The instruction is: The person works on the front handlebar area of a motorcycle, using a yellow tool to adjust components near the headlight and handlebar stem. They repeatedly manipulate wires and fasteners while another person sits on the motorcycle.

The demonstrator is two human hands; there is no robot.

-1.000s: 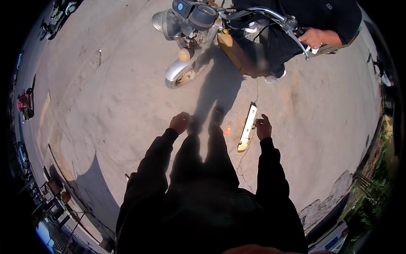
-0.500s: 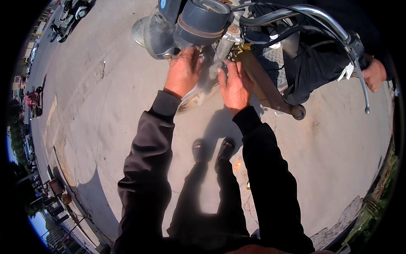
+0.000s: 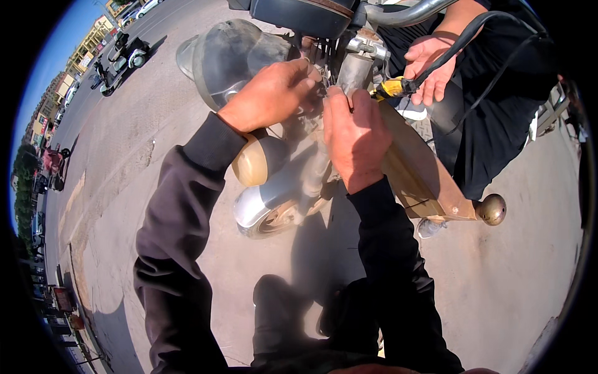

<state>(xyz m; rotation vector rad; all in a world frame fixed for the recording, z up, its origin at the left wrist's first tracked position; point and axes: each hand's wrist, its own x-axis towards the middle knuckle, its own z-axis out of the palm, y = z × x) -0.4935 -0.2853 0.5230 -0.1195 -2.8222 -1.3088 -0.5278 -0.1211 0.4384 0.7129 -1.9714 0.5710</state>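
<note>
Both my hands are at the front of a dusty motorcycle, beside its grey fork tube. My left hand is closed in a pinch behind the headlight housing, close to a bundle of thin cables. Just right of it, my right hand has its fingers curled together against the lower end of the tube. What either set of fingertips grips is hidden. A black cable with a yellow part runs past my right fingers. The dark round gauge sits above.
Another person's hand hangs with spread fingers by the black cable. A brown leg guard ends in a round metal knob. Below my left wrist are an amber turn signal and the front wheel. Parked scooters stand along the road.
My view has moved lower and closer to the motorcycle. Both hands have drawn in toward the cables and tube, fingers now closed. The other person's hand has come from the handlebar lever to beside the cable.
</note>
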